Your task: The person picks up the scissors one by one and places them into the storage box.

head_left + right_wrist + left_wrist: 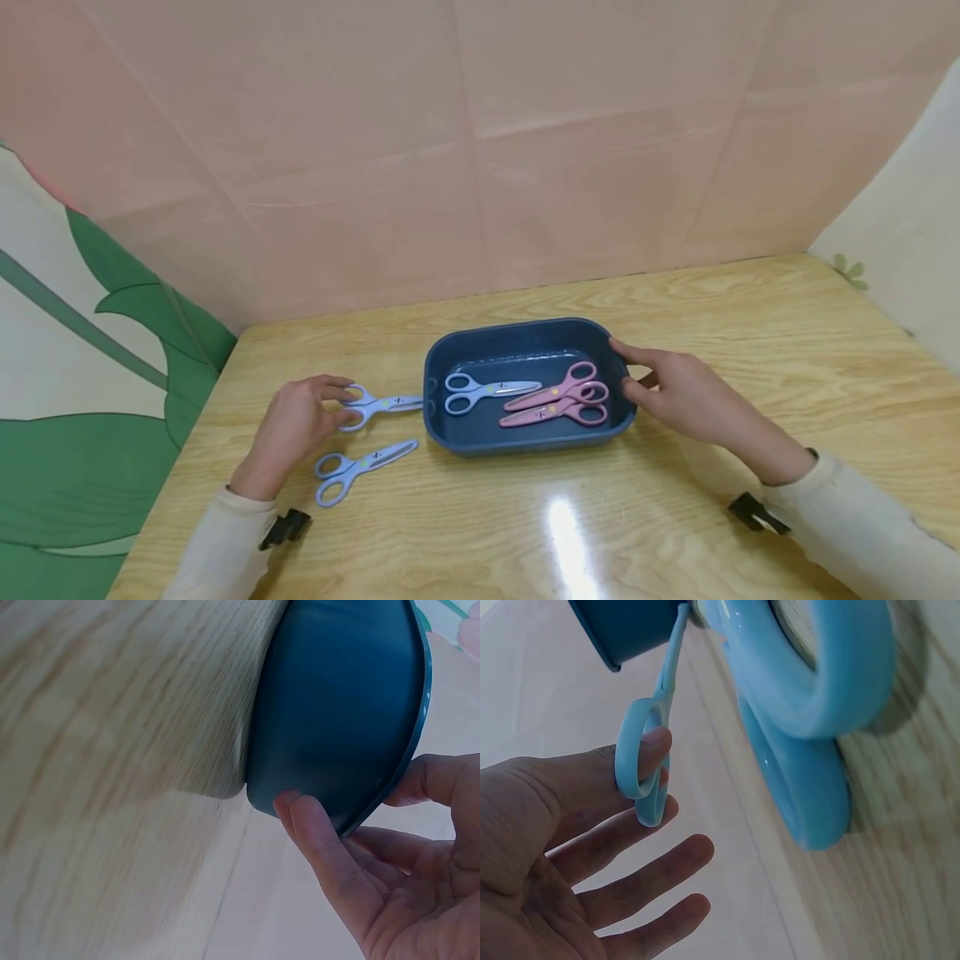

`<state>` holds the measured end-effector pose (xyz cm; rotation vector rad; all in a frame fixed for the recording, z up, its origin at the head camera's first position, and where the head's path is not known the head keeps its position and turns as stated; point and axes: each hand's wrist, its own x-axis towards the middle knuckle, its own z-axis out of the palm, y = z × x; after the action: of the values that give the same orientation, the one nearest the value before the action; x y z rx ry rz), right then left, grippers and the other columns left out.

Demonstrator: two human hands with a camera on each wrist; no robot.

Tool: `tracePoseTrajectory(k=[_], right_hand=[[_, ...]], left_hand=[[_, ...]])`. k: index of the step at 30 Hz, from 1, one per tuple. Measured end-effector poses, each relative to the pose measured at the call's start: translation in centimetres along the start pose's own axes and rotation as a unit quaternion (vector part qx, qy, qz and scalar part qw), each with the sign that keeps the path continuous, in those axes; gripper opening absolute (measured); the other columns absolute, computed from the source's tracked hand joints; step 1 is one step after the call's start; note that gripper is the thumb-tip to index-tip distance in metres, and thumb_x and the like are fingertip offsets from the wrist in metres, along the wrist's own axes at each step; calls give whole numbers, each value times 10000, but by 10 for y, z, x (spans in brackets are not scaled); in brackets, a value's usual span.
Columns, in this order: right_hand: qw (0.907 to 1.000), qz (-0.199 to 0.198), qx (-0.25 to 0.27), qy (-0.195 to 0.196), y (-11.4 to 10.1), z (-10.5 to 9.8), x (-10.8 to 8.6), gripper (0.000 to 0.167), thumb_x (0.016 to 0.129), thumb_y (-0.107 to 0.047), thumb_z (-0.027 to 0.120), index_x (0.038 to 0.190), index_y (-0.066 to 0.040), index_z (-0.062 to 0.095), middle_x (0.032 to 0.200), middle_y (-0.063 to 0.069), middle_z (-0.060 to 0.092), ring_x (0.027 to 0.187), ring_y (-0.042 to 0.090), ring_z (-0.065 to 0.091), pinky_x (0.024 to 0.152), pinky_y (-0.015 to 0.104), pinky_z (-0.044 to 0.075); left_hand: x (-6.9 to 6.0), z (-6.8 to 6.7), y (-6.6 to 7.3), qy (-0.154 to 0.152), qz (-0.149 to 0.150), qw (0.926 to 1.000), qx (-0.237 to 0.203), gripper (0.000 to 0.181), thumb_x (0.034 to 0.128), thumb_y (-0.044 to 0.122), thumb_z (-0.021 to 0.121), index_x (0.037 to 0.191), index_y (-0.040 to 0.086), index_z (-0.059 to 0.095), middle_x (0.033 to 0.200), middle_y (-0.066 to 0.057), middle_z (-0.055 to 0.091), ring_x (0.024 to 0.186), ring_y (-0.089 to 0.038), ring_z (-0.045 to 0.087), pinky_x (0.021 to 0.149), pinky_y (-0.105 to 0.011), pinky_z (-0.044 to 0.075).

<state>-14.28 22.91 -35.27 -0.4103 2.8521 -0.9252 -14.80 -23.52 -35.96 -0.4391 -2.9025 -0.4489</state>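
Note:
A pair of light blue scissors is pinched by its handle loops in my left hand, its blades pointing right to the bin's left wall. In the left wrist view, thumb and forefinger meet at the loops of these scissors while the other fingers stay spread. My right hand grips the right end of a dark blue rectangular bin, as the right wrist view also shows on the bin's wall. Inside lie blue scissors and two pink pairs, partly overlapping.
Another blue pair of scissors lies on the wood-grain table, just in front of the left hand and left of the bin. A pinkish sheet rises behind the table. Leaf-patterned cloth hangs at the left.

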Motion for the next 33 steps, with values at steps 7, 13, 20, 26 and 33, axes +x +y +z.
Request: tracePoseTrajectory(k=[7,13,20,26,33], right_hand=[[10000,-3,-30,22,0,0,0,596,957,-192,608,1509,-71,416,1235,270,660,952,239,734,508,255,444],[10000,-29,-74,52,0,1,0,597,953,-187,611,1505,-63,419,1356,299,577,968,268,736,527,252,461],[9999,-49,-105,64,0,1,1,595,954,-188,610,1504,-60,421,1364,301,569,977,282,735,528,251,469],[9999,-24,-140,66,0,1,1,597,958,-198,611,1506,-63,417,1341,308,583,980,288,734,530,252,472],[9998,84,-152,30,-1,1,1,606,958,-211,611,1513,-79,409,1331,301,594,981,283,731,523,256,463]], left_hand=[[-1,-1,0,106,98,9999,-58,217,760,161,857,950,73,801,1168,-111,736,983,-324,718,835,-481,579],[-2,-2,1,117,139,9998,-102,227,759,168,856,956,70,799,1171,-115,736,1016,-334,713,918,-554,538],[0,-7,2,216,57,9996,-179,208,744,154,865,931,85,804,1157,-114,742,1049,-357,703,994,-743,385],[1,-10,0,279,-31,9993,-250,216,746,164,863,936,80,803,1164,-106,742,1137,-382,666,1029,-749,346],[0,-14,2,304,-66,9992,-244,221,748,167,861,945,86,805,1169,-102,740,1179,-419,635,1027,-766,328]])
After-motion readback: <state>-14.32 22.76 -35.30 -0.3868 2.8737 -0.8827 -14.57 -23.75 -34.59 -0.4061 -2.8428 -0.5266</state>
